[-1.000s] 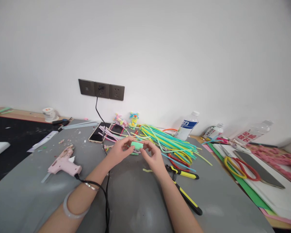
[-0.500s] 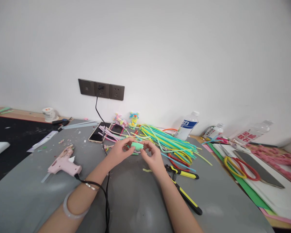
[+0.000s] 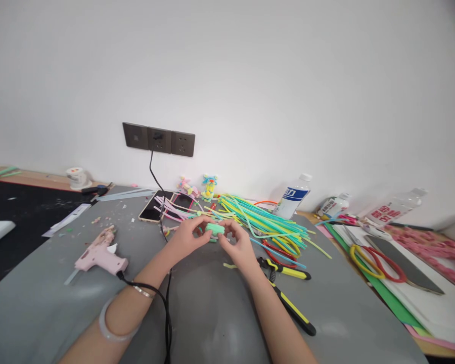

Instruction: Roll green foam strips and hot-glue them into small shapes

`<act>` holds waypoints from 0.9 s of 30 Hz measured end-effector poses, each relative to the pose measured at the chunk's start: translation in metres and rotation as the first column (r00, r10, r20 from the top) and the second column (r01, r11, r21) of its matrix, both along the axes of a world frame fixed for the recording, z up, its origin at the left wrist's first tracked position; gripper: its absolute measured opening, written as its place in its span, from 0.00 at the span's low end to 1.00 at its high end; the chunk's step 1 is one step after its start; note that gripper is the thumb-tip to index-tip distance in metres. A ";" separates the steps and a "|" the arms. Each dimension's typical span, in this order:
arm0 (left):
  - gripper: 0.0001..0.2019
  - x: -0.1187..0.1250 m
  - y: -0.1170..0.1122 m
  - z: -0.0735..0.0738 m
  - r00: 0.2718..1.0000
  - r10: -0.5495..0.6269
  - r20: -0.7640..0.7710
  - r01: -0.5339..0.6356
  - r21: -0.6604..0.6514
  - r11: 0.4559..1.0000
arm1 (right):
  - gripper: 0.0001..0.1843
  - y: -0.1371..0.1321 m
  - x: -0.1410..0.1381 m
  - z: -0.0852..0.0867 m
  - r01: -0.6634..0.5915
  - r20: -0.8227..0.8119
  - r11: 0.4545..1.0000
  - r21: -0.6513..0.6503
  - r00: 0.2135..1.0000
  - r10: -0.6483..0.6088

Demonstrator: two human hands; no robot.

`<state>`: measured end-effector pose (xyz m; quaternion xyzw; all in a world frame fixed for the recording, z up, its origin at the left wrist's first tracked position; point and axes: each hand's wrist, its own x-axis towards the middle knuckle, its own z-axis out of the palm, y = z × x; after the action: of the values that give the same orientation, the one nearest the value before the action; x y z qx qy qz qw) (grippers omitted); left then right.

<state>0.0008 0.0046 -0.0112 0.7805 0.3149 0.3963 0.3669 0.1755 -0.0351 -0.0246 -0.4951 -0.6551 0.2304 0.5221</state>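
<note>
Between my two hands is a small mint-green fuzzy piece, which looks like folded pipe cleaner [image 3: 215, 229]. My left hand [image 3: 191, 236] pinches its left end with thumb and fingers. At the other end, the thumb and fingertips of my right hand [image 3: 235, 243] close on it. Just behind and to the right lies a pile of pipe cleaners [image 3: 265, 217] in green, yellow and blue, with pink ones [image 3: 170, 207] to the left. Yellow-and-black pliers [image 3: 288, 298] rest open beside my right forearm. A pink glue gun [image 3: 100, 255] lies left of my left forearm.
The glue gun's black cord [image 3: 167, 313] crosses under my left wrist. Two phones [image 3: 151, 208] lie behind my left hand. Small figures [image 3: 209, 188] and a bottle [image 3: 292, 196] stand by the wall. Scissors [image 3: 379, 263] lie on papers at right.
The green piece is turned slightly between my fingertips. Both hands otherwise stay in nearly the same place.
</note>
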 end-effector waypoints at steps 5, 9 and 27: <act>0.12 -0.001 0.000 0.001 1.000 0.000 -0.013 0.000 0.001 1.000 | 0.09 0.000 0.000 0.000 0.000 0.006 1.000 -0.009 1.000 0.000; 0.12 -0.001 0.000 0.000 1.000 -0.001 -0.025 0.001 0.007 1.000 | 0.09 0.000 0.000 0.000 -0.001 0.009 1.000 -0.014 1.000 0.001; 0.13 -0.003 0.003 -0.003 1.000 -0.009 -0.028 0.010 0.031 0.999 | 0.08 -0.001 0.000 0.001 -0.014 0.018 1.000 -0.017 1.000 0.014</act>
<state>-0.0024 0.0073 -0.0138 0.7931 0.3100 0.3887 0.3520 0.1753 -0.0359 -0.0233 -0.4970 -0.6613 0.2349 0.5104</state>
